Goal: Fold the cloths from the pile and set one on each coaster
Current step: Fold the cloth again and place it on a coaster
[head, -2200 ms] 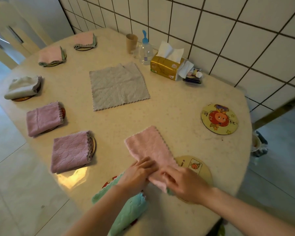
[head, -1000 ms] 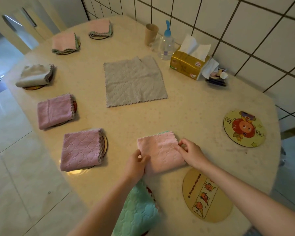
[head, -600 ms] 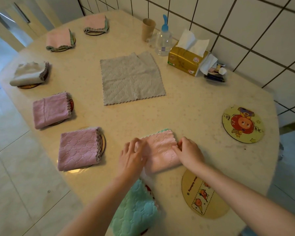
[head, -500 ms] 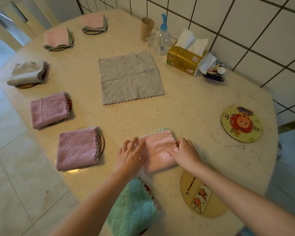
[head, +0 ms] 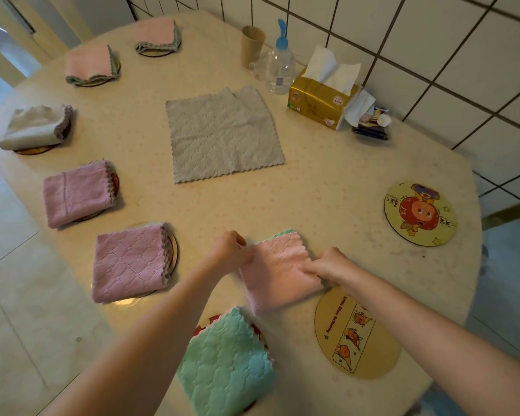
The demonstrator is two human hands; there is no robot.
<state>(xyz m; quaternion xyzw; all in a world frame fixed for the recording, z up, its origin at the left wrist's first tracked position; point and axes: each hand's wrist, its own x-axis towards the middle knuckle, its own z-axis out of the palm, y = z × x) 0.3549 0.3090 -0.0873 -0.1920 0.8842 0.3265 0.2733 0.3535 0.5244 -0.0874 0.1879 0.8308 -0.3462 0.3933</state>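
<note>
Folded pink quilted cloth lies on the speckled beige table, just beside the bare oval yellow fruit-print coaster. Left hand pinches its left edge with curled fingers; right hand pinches its right edge. Unfolded grey cloth lies flat mid-table, well apart.
</note>
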